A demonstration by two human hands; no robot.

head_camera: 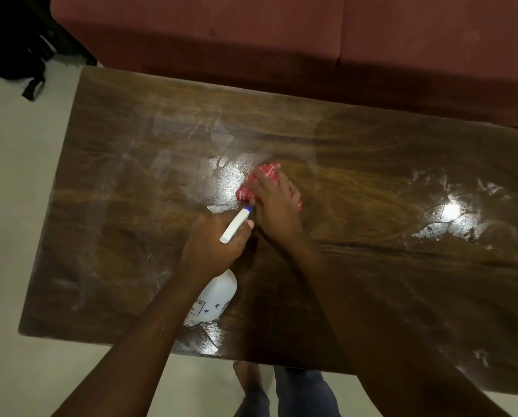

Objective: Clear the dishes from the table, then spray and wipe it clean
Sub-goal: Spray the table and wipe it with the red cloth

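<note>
A glossy brown wooden table (372, 266) fills the view, with wet streaks and glare on its top. My left hand (212, 242) grips a white spray bottle (215, 299) by its neck, and the blue-tipped nozzle points toward the table's middle. Just beyond it, my right hand (274, 203) presses flat on a red and white cloth (259, 182) lying on the wet tabletop. No dishes are in view on the table.
A dark red sofa (312, 40) runs along the table's far edge. A black bag (20, 46) lies on the pale floor at the upper left. My legs and a bare foot (248, 377) show below the near edge.
</note>
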